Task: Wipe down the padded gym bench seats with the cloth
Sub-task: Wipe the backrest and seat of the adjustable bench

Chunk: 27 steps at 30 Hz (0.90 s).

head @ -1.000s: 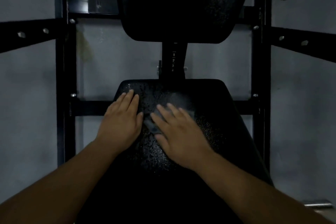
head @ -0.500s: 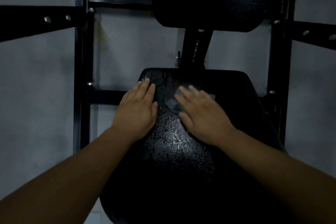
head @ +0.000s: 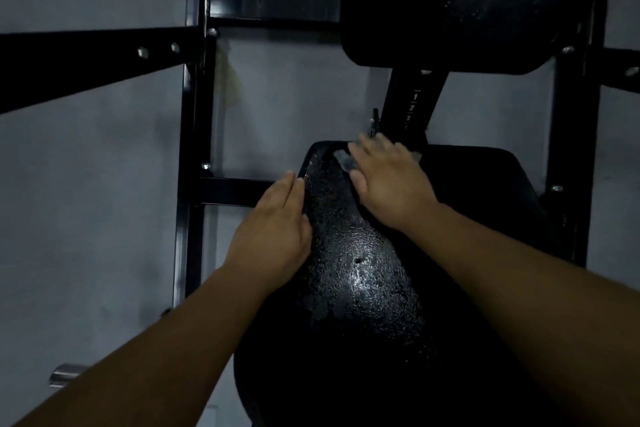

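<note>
While the near seat glistens wet, the left hand, fingers straight, has slid to its left edge; the right hand, flat with fingers together, has pushed the cloth from mid-seat to the far left corner, so this stroke is probably ending.

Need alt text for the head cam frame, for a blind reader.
A person's right hand presses a pale cloth flat on the far end of a black padded seat, while the left hand rests open on its left edge. A second black pad and a black metal frame sit beyond, in dim light.
</note>
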### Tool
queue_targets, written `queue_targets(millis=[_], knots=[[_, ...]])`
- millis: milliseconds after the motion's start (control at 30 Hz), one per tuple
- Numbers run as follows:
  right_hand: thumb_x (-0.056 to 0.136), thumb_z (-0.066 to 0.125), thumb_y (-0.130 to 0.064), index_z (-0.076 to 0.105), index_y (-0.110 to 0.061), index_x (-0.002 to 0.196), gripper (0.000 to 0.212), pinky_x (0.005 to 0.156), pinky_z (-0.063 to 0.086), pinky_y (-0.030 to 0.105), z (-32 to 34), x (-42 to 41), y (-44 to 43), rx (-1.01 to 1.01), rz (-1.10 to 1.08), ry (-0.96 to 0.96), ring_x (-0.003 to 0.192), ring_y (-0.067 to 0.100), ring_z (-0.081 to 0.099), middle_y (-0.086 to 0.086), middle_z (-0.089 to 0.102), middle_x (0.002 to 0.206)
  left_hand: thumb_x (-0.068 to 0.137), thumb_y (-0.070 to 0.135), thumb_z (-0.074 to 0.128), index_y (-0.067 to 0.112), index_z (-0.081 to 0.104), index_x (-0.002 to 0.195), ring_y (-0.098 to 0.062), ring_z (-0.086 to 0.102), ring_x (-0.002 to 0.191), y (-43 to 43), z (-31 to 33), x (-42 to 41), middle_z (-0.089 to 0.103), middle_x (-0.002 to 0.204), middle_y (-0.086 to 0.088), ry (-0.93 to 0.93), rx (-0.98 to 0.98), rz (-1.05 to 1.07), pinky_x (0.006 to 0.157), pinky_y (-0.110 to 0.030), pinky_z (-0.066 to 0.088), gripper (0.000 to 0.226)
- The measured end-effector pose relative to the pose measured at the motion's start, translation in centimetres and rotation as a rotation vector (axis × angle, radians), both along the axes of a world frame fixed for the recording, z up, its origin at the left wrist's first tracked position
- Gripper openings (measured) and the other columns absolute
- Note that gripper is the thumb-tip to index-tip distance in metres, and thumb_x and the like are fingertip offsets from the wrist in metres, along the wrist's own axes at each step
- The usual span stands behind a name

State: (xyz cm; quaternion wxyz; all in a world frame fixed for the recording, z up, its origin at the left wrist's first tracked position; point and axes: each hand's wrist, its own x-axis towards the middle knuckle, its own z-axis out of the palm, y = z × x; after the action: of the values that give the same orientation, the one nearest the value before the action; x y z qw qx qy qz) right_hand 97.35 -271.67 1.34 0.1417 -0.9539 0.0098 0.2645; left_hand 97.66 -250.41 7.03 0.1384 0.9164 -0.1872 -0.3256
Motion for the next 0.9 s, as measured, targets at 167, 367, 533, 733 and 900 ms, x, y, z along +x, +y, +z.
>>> queue_targets(millis=[167,367,533,733,900], knots=[[0.105,0.03,-0.042,0.034,-0.024,0.153,0.052,0.122,0.008,0.046,0.9,1.1,8.4,0.111,0.068,-0.035,0.153,0.027,0.013,0.002,0.023,0.165,0.104,0.022,0.04,0.007,0.023,0.156,-0.02,0.021,0.15,1.1,0.4,-0.6,0.017,0.165,-0.011,-0.004,0.0,0.02,0.117,-0.025,0.02,0.057],[0.1,0.026,-0.045,0.03,-0.021,0.155,0.061,0.122,0.012,0.042,2.9,-3.3,1.7,0.12,0.205,-0.008,0.152,0.025,0.018,0.004,0.022,0.165,0.104,0.03,0.036,0.011,0.022,0.157,-0.019,0.025,0.148,2.2,2.0,-2.1,0.011,0.167,-0.005,0.045,0.033,0.053,0.116,-0.03,0.026,0.058],[0.099,0.03,-0.039,0.047,-0.015,0.141,0.051,0.112,0.03,0.05,4.0,-3.8,9.6,0.062,0.053,-0.026,0.141,0.035,0.035,0.012,0.039,0.155,0.104,0.028,0.036,0.012,0.02,0.158,-0.018,0.022,0.149,3.3,2.8,-3.4,0.011,0.167,-0.004,0.05,0.034,0.081,0.115,-0.031,0.028,0.058],[0.096,0.03,-0.036,0.046,-0.017,0.148,0.057,0.119,0.025,0.044,8.2,-13.2,6.5,0.134,0.174,-0.017,0.145,0.027,0.037,0.005,0.041,0.157,0.102,0.026,0.039,0.011,0.022,0.157,-0.021,0.025,0.148,5.0,4.0,-4.8,0.015,0.166,-0.007,0.041,0.053,0.008,0.115,-0.035,0.032,0.059],[0.097,0.03,-0.034,0.043,-0.015,0.148,0.056,0.118,0.026,0.051,8.0,-11.5,10.0,-0.021,-0.13,-0.038,0.146,0.033,0.029,0.01,0.035,0.159,0.104,0.028,0.039,0.01,0.023,0.157,-0.021,0.023,0.149,4.4,4.8,-5.9,0.014,0.166,-0.007,0.008,0.028,-0.001,0.118,-0.033,0.025,0.058]])
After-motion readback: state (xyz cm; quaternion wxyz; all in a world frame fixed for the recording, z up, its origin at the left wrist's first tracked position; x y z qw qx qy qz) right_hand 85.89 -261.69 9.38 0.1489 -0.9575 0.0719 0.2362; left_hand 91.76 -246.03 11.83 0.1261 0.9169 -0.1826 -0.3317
